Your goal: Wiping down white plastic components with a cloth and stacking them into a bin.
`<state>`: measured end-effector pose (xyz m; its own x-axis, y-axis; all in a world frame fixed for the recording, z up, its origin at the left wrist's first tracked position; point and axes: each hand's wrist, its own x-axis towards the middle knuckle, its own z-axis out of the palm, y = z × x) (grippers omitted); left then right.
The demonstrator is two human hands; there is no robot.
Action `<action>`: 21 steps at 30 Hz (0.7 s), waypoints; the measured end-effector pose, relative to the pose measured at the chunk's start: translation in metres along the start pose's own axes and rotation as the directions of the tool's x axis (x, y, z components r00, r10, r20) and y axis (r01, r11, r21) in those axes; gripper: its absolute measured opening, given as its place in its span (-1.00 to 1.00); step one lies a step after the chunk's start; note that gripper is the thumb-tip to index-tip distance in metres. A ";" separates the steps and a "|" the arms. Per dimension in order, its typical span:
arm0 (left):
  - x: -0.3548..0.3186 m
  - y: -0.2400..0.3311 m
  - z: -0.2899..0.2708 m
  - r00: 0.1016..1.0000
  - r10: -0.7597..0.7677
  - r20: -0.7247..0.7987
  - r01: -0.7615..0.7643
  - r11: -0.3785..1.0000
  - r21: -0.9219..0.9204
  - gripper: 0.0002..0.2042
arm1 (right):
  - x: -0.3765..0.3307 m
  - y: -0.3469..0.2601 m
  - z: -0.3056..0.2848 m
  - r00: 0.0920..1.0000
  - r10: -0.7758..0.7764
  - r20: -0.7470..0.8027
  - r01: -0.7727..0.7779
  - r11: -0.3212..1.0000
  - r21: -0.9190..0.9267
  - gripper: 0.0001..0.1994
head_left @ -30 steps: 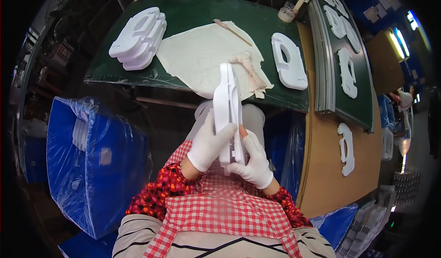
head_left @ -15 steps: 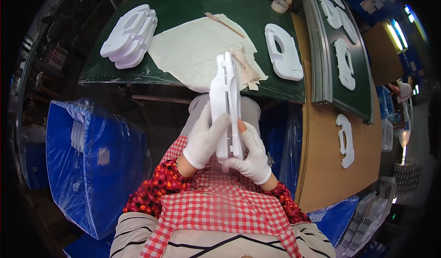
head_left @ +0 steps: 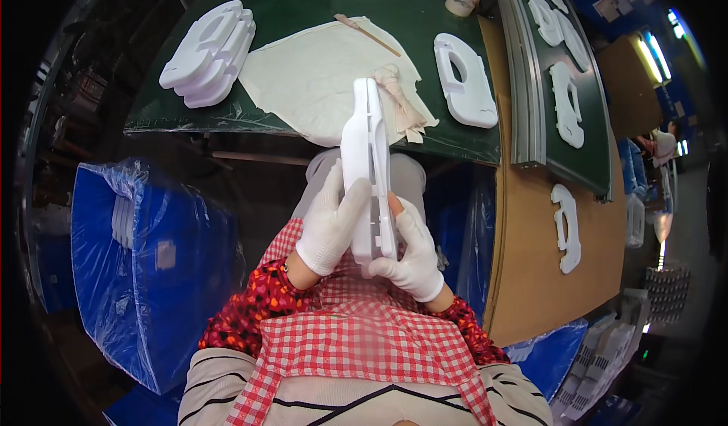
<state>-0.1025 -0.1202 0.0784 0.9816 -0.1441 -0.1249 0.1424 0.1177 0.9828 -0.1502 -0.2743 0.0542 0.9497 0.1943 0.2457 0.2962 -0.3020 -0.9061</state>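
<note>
Two white-gloved hands hold one long flat white plastic part (head_left: 368, 168) up on its edge, close in front of the person's body. The left hand (head_left: 331, 221) is wrapped round the left side of the part, with its fingers curled over the front. The right hand (head_left: 412, 253) grips the lower right side, thumb pressed on the edge and fingers closed under it. Both hands are shut tight on the part, so it stands upright between them, above a red and white checked apron (head_left: 356, 342).

Behind the part is a green table top (head_left: 318, 16) with a cream cloth sheet (head_left: 318, 77) spread on it. A thin wooden stick (head_left: 368, 34) lies at the far edge of the cloth, and a bundle of pale rag strips (head_left: 400, 100) lies on the cloth, just beside the top of the held part. A stack of the same white parts (head_left: 208, 53) sits on the left of the table. One more white part with a long hole (head_left: 466, 81) lies flat on the right. Big blue plastic-wrapped bins (head_left: 136, 267) stand on the left. More white shapes on the right boards may be the same kind of part, but they are too bent by the lens to tell
</note>
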 end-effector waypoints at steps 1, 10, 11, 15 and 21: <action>0.000 -0.001 0.000 1.000 0.021 -0.003 -0.021 1.000 -0.013 -0.58 | 0.000 0.000 0.000 1.000 -0.008 -0.004 0.008 1.000 0.004 -0.04; 0.000 -0.004 0.000 1.000 0.011 0.001 -0.011 0.999 -0.053 -0.58 | -0.002 0.003 0.001 1.000 -0.021 -0.017 0.021 0.999 -0.026 -0.05; 0.000 -0.005 0.001 1.000 0.011 0.001 -0.011 0.999 -0.052 -0.58 | -0.002 0.003 0.001 1.000 -0.022 -0.017 0.021 0.999 -0.026 -0.05; -0.002 -0.002 0.003 0.999 0.027 -0.029 -0.026 1.000 0.013 -0.59 | -0.004 0.003 0.000 0.998 -0.050 -0.033 0.048 0.998 -0.051 -0.06; -0.002 0.002 0.005 1.000 0.011 -0.029 -0.008 0.994 0.108 -0.59 | -0.005 0.008 -0.008 0.996 -0.090 -0.004 0.089 0.990 -0.105 -0.05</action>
<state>-0.1050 -0.1241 0.0814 0.9865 -0.1137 -0.1177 0.1199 0.0123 0.9927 -0.1518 -0.2847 0.0482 0.9196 0.2172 0.3274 0.3886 -0.3802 -0.8393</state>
